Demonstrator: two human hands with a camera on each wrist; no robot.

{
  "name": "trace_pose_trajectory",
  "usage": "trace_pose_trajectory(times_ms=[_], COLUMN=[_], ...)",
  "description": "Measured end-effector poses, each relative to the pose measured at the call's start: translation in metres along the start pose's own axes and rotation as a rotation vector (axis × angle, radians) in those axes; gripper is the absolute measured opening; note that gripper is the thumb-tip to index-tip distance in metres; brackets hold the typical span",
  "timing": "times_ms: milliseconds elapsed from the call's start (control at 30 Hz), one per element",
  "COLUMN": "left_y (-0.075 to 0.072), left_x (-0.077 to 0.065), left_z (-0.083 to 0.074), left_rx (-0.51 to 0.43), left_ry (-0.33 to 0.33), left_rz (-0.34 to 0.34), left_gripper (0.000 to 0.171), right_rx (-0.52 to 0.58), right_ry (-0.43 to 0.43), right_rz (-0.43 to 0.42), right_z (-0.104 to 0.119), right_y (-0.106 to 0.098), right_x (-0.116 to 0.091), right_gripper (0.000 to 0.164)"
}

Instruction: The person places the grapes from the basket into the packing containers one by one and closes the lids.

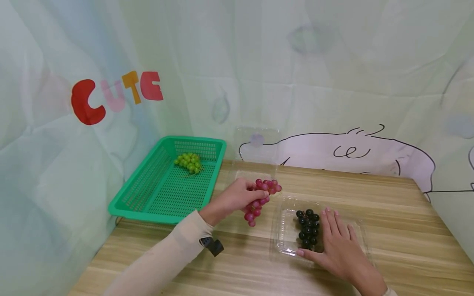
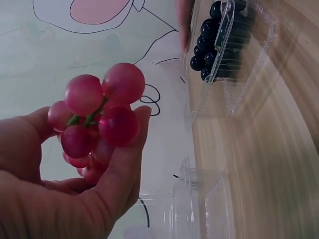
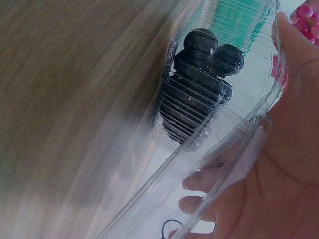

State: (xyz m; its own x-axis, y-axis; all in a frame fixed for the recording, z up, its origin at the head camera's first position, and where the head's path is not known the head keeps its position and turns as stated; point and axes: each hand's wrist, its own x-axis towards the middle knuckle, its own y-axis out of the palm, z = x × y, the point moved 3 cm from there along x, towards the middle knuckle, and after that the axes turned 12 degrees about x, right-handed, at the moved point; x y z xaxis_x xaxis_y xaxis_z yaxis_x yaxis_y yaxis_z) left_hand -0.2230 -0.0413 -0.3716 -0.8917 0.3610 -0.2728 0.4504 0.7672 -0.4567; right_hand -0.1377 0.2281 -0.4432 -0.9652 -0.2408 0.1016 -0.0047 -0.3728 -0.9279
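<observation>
My left hand (image 1: 237,196) holds a bunch of red grapes (image 1: 256,212) between thumb and fingers, raised above the table. In the left wrist view the red grapes (image 2: 84,94) fill the grasp, and green stem shows between them. To the right, a bunch of black grapes (image 1: 308,230) lies in a clear plastic clamshell box (image 1: 286,242) whose lid is folded back. My right hand (image 1: 342,250) lies over the right part of that box with straight fingers, its thumb at the front rim. Behind the clear plastic, the right wrist view shows the black grapes (image 3: 192,97).
A green plastic basket (image 1: 118,211) stands at the left with a bunch of green grapes (image 1: 189,162) in it. Another clear clamshell box (image 1: 255,174) sits at the back with its lid upright. A printed curtain (image 1: 259,82) hangs along the table's back and left.
</observation>
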Motion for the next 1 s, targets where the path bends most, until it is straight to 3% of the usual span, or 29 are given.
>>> trace_pose_trajectory(times_ms=[600, 1000], left_y=[0.024, 0.037], left_x=[0.008, 0.013], left_z=[0.002, -0.002], left_rx=[-0.041, -0.080], left_ry=[-0.012, 0.004], left_rz=[-0.012, 0.014], left_gripper=[0.026, 0.029], right_rx=[-0.004, 0.000], right_ry=[0.003, 0.002], right_rz=[0.001, -0.001], right_z=[0.000, -0.001], right_y=[-0.001, 0.000], right_x=[0.001, 0.001], right_gripper=[0.122, 0.122])
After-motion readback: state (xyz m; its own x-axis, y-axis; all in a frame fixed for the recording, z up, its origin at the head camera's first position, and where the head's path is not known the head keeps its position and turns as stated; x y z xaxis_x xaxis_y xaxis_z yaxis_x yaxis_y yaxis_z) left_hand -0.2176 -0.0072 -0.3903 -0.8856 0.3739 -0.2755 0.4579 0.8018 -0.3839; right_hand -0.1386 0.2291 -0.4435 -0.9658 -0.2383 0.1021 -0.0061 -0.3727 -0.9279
